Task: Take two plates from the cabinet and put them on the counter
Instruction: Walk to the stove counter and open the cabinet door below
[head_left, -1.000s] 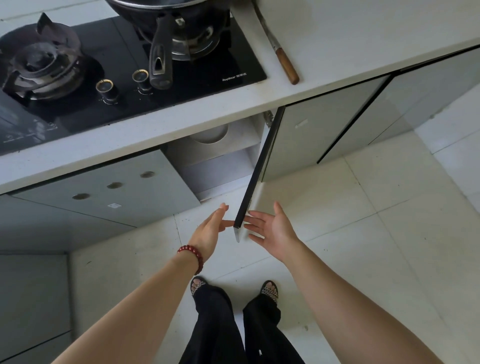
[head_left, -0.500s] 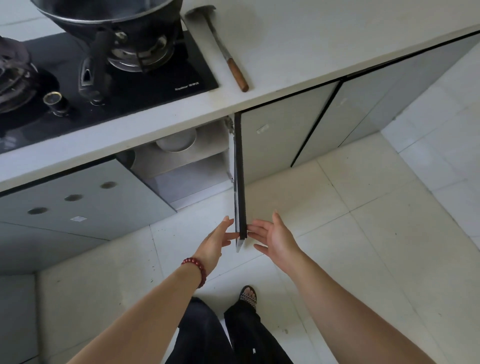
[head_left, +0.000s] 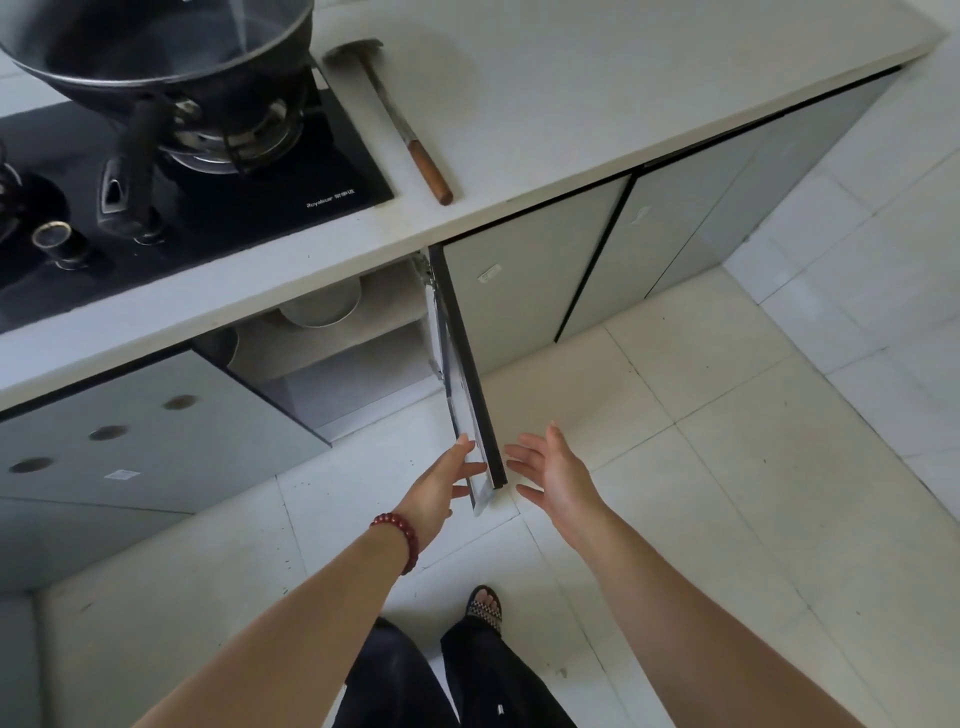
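Note:
Under the white counter (head_left: 597, 88) a cabinet stands with its door (head_left: 467, 374) swung out towards me, seen edge-on. On the upper shelf inside lies a stack of pale plates or bowls (head_left: 322, 306); a darker round dish (head_left: 218, 343) shows at the shelf's left, half hidden. My left hand (head_left: 441, 483), with a red bead bracelet on the wrist, touches the inner side of the door's free edge with fingers apart. My right hand (head_left: 556, 478) is spread open just right of that edge and holds nothing.
A black wok (head_left: 156, 47) sits on the black gas hob (head_left: 208, 182) at the left. A spatula with a wooden handle (head_left: 400, 124) lies on the counter beside the hob. Closed grey cabinet doors (head_left: 675, 228) run to the right. The floor is white tile.
The door has swung further open and now points straight at me. The view has shifted left to right along the counter, and both hands stay at the door's free edge.

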